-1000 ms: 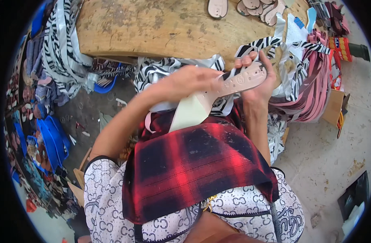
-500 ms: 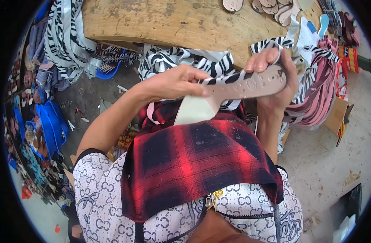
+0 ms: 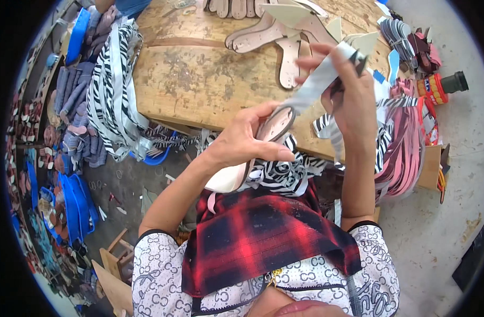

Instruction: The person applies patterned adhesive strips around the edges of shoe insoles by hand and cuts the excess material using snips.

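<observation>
My left hand (image 3: 244, 138) is wrapped round a beige shoe insole (image 3: 276, 126) with a dark edging, its rounded end pointing up. The pale other end (image 3: 229, 178) shows below the hand. From the insole a strip of ribbon (image 3: 318, 82) stretches up to my right hand (image 3: 353, 100), white side showing and blurred by motion. My right hand is closed on this strip, some fingers spread. Dark pointed shapes by its fingertips are too blurred to name. Under my hands, zebra-striped ribbon (image 3: 287, 171) lies heaped over my lap, beside a red-and-black checked apron (image 3: 268, 232).
Several insoles (image 3: 263, 37) lie on the wooden table (image 3: 194, 79) ahead. Zebra ribbon (image 3: 115, 95) hangs at its left end, pink strips (image 3: 403, 153) at the right. Blue baskets (image 3: 75, 208) and a wooden stool (image 3: 115, 253) stand to the left, a cardboard box (image 3: 429, 166) on the right.
The insole has turned from lying across both hands to standing upright in my left hand. My right hand has left the insole and drawn the strip upward. The view has tilted toward the table.
</observation>
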Motion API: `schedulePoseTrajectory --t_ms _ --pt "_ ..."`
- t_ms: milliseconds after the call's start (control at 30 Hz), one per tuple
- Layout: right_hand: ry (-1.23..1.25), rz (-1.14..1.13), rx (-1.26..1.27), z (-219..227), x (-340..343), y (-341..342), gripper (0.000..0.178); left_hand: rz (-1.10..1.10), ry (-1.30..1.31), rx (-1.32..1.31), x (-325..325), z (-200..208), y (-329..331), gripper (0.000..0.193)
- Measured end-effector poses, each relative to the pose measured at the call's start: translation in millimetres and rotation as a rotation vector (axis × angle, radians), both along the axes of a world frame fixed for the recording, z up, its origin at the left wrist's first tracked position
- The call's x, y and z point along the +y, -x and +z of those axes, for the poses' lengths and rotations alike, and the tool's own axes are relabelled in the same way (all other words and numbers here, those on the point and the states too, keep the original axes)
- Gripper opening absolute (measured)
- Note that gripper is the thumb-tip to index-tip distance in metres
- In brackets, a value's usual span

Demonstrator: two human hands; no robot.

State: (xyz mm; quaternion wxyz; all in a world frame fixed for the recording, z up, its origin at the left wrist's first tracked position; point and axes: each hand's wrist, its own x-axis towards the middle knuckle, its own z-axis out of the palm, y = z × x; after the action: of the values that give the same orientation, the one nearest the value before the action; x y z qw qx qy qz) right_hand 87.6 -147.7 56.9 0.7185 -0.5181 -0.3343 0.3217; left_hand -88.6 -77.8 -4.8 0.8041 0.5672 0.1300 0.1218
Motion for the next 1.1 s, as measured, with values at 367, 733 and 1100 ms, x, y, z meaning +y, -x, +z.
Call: schedulePoseTrajectory --t_ms 367,733,1100 --pt "0.184 -0.119 0.071 -47 -51 -29 0.033 -0.25 0.031 0.116 -10 -11 -12 0.07" --pt "-0.068 -0.361 -0.028 -62 -55 34 0.02 0.523 -0.813 -0.124 12 -19 -84 0.067" --pt "0.059 -0.271 -0.06 -46 -15 -21 0.024 0.359 0.22 -0.114 19 -16 -110 0.036"
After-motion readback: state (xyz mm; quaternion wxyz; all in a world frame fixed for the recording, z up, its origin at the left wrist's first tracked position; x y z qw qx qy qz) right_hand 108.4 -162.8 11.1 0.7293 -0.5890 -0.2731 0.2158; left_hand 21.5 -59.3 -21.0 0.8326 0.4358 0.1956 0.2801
